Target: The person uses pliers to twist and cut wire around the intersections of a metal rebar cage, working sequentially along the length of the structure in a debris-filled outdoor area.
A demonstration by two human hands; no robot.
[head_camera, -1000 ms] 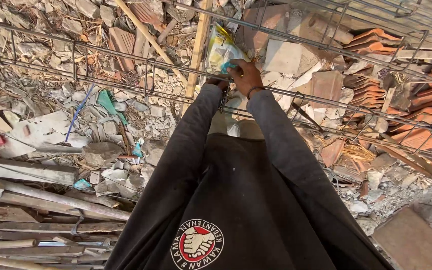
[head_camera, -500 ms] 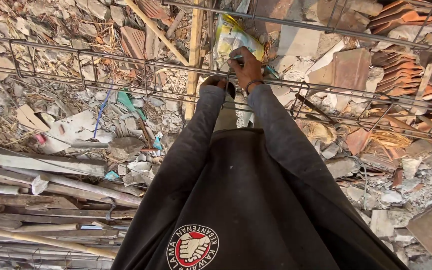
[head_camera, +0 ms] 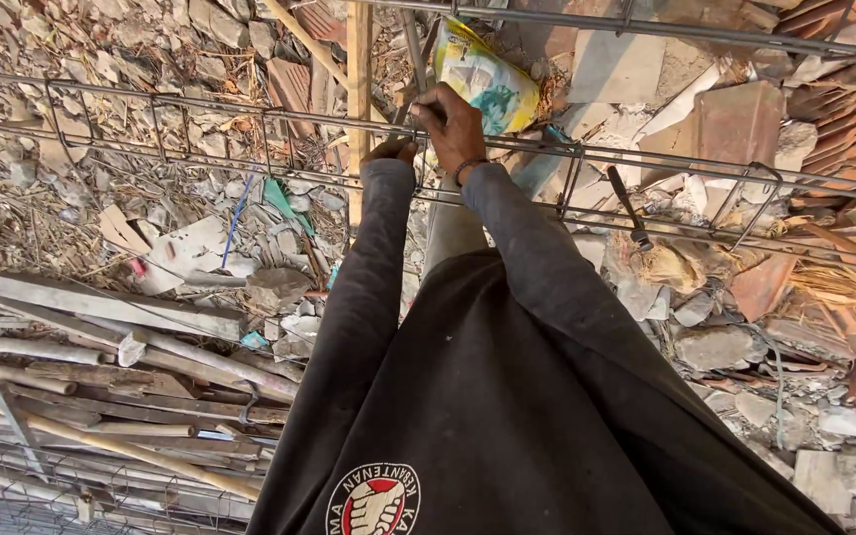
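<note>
Reaching forward in dark long sleeves, both hands met at the long cage of thin grey steel bars and rectangular stirrups (head_camera: 250, 124) that ran across the view above a ground of broken brick and rubble (head_camera: 775, 347). The right hand (head_camera: 453, 124) was closed in a fist around the top bar, with what seemed to be a small tool or wire in its grip, though this was too hidden to tell. The left hand (head_camera: 391, 151) lay just beside it, mostly covered by its sleeve, so its fingers could not be made out. A yellow and blue printed plastic bag (head_camera: 482, 79) lay behind the hands, and weathered grey timber planks (head_camera: 101, 337) were stacked at lower left.
</note>
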